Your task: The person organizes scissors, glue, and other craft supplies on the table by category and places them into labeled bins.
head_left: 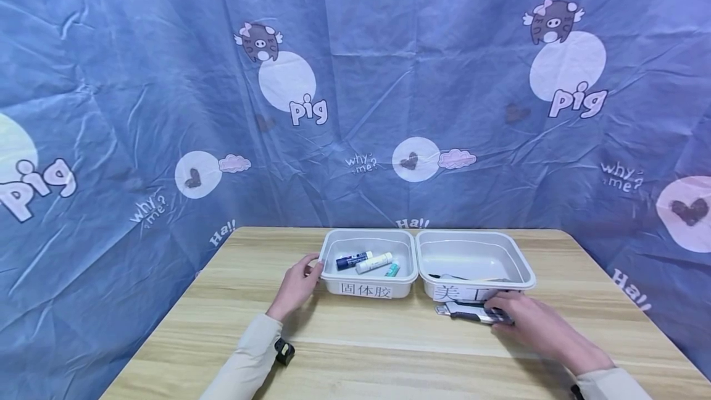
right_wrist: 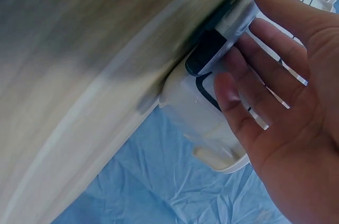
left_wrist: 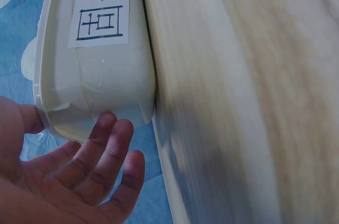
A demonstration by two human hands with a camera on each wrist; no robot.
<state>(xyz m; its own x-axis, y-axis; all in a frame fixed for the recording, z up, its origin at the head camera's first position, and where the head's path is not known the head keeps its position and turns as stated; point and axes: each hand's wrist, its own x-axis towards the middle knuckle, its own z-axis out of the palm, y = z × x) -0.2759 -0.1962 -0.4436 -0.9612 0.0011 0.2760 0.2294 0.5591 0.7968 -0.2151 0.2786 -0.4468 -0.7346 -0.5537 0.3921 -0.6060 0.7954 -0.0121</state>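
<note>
Right hand (head_left: 524, 320) is what I watch first: its fingers lie flat and relaxed over a grey and black utility knife (head_left: 463, 312), touching it from above without curling round it; in the right wrist view the straight fingers (right_wrist: 275, 75) press against the knife's pale body beside the tray. That knife lies flat on the table (head_left: 389, 350) just in front of the right tray (head_left: 524, 273), close to its labelled front wall; its long axis runs left to right along the tray's front, 1 end pointing toward the left tray and the other hidden under my hand, so I cannot tell which end holds the blade. My left hand (head_left: 297, 286) rests with loose fingers against the outer left wall of the left tray (head_left: 328, 264), thumb near the rim, nothing gripped. I count 3 glue sticks (head_left: 369, 262) inside that tray, lying roughly side by side and slanted; the right tray holds a thin dark-tipped tool I cannot make out. The 2 white trays stand touching each other near the far edge of a light wood-grain table; behind and around it hangs a creased blue cloth (head_left: 139, 79) printed with pigs, hearts and white circles.
</note>
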